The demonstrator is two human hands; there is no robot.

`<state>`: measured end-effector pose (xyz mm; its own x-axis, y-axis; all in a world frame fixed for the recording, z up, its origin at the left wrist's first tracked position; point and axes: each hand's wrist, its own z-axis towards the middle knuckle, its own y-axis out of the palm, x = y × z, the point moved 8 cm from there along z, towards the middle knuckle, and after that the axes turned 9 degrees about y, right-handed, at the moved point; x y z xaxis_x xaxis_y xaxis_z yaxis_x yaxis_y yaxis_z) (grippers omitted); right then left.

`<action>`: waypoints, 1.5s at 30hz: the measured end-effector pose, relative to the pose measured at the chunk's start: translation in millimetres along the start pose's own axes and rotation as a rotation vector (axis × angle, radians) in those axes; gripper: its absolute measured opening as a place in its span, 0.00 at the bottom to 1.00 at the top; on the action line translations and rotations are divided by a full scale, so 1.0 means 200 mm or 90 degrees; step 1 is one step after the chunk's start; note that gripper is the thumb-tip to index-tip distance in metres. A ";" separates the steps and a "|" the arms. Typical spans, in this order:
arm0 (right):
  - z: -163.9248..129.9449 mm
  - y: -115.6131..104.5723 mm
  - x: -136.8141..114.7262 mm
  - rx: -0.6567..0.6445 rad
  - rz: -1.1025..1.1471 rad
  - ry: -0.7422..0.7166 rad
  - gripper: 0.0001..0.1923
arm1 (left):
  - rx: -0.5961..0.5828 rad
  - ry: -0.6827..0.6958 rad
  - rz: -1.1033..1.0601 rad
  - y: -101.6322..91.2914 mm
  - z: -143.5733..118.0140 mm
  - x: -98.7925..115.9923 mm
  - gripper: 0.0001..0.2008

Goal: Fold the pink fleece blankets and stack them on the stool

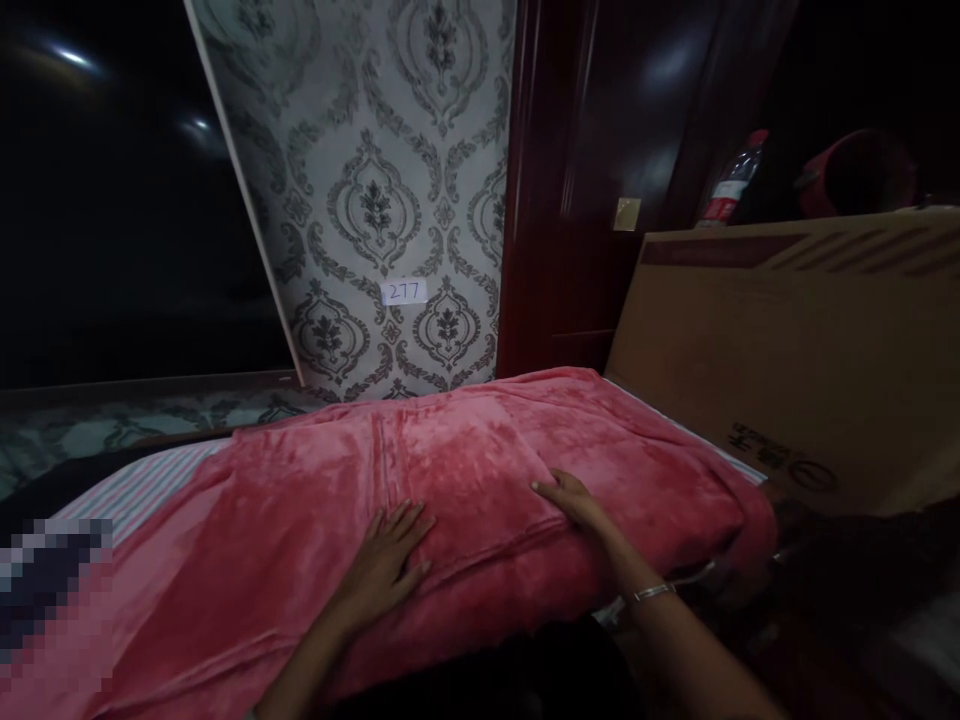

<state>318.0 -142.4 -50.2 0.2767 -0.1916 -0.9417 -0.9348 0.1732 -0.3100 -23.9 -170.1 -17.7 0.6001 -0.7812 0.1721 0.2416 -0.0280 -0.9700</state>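
While both your hands are on it, the red-pink, plush-pile fabric blanket (465,460) lies spread, partly layered, over a white cloth with pink and blue-grey stripes (161,478), right in front of you; what's underneath isn't clear. Your left grip (390,555) is flat on the pile, palm down, fingers slightly spread, pinching nothing. Your right grip (570,500) sits at the right side of the upper layer, thumb and forefinger apart at the tips; can't tell if any fabric is caught between the rest.

Handling, judged by look: soft, limp, no stiffness, not fragile. Probably fairly light per layer, heavier where it's doubled. Pile should give decent friction against skin, but layers may slide or drag each other, and it likely bunches if pushed. Best hold: the seam-like lower edge (499,550) between your hands, or the layer's right corner by your right thumb. Pinch through all wanted plies, hands wide apart; mid-panel holds would just wrinkle it.
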 end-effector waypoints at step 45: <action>-0.27 -0.08 -0.10 0.030 0.202 -0.018 0.37 | 0.121 0.016 0.005 -0.01 -0.04 -0.04 0.26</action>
<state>315.9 -194.1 -18.1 -0.0210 -0.0941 -0.9953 -0.9641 0.2654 -0.0047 -34.3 -168.9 -19.0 0.5843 -0.7960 0.1580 0.3777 0.0944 -0.9211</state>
